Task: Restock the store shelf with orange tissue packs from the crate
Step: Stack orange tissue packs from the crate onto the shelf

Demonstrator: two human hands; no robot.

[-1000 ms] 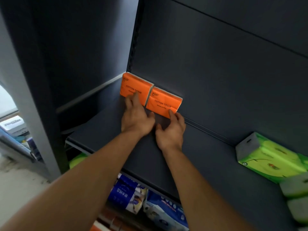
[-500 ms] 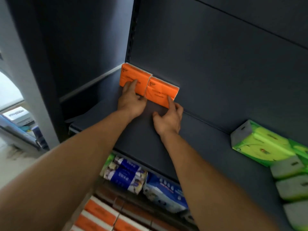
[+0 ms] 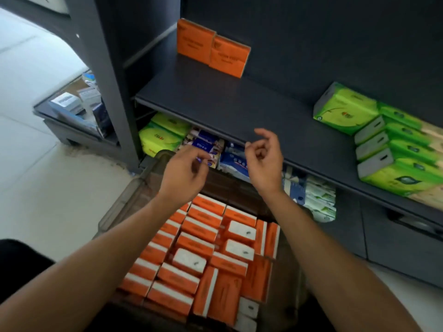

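Change: both hands are off the two shelved packs and back over the crate; our view tips down to it.
Shelved packs: two orange tissue packs [image 3: 213,50] stand side by side, touching, at the far left of the dark shelf [image 3: 239,104], against its back wall.
Crate: the clear crate [image 3: 124,197] sits near us below the shelf front, packed with orange packs [image 3: 203,255], some on edge, some white end up.
Next step: we judge it is picking more packs; we should take one per hand from the loose top layer and keep them square so they stand flush beside the first two.
Left hand: our left hand [image 3: 183,174] hovers above the crate's far edge, fingers loosely curled, holding nothing.
Right hand: our right hand [image 3: 263,159] hangs just below the shelf lip, fingers relaxed and half curled, empty.
Others: green packs [image 3: 374,130] fill the shelf's right side.
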